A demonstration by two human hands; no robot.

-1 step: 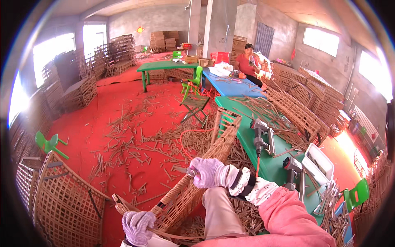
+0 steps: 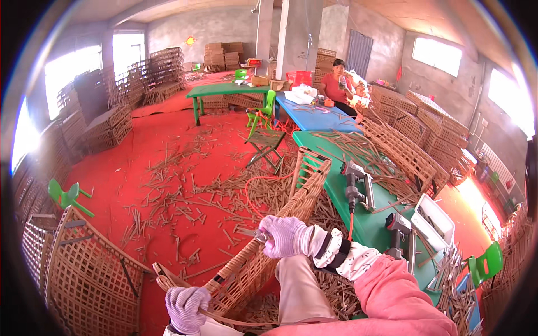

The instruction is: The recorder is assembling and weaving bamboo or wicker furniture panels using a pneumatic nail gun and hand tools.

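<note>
A long woven basket [image 2: 249, 274] lies slanted across my lap, with its far end panel upright. My right hand [image 2: 284, 236], in a striped pale purple glove, is closed on a small metal hand tool [image 2: 252, 232] above the basket's rim. The tool's tip points left; its exact kind is hard to make out. At the basket's near end my gloved left hand [image 2: 186, 309] is closed, with a flat wicker strip [image 2: 238, 321] running out from under its fingers to the right. What the left palm presses on is hidden.
Two nail guns [image 2: 353, 187] and a white tray [image 2: 434, 221] lie on the green table [image 2: 319, 147] at right, with loose strips. Offcuts litter the red floor [image 2: 168, 151]. A folding stool [image 2: 264, 147] stands ahead; finished baskets [image 2: 92, 269] stand at left. A person [image 2: 337, 88] sits by the blue table [image 2: 319, 119].
The basket's far end has shifted very slightly to the right. Both hands keep nearly the same place and grip.
</note>
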